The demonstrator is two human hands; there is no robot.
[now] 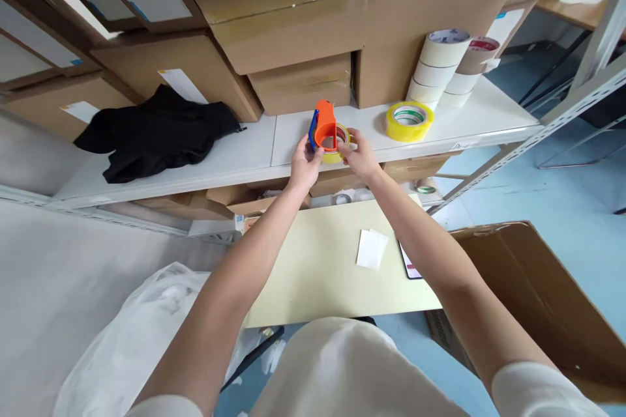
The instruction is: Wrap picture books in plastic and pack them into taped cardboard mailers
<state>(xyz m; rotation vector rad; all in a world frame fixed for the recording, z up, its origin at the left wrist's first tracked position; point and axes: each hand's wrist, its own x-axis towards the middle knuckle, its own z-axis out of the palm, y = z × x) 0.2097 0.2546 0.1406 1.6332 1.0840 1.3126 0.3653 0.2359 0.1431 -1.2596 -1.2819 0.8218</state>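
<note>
Both my arms reach forward to the white shelf [293,138]. My left hand [306,161] is closed on the left side of an orange tape dispenser [325,122] with a blue part along its edge. My right hand [359,155] grips a roll of clear yellowish tape [333,157] at the dispenser's right side. The roll sits against or partly in the dispenser; how far in, I cannot tell. To the right, a larger yellow tape roll [409,133] lies flat on the shelf.
Stacked white tape rolls [437,65] stand at the shelf's right. Cardboard boxes [293,32] fill its back, and a black cloth [161,133] lies left. Below me, a pale table [313,260] carries white papers [372,248] and a phone [409,266]. An open carton [533,300] stands right.
</note>
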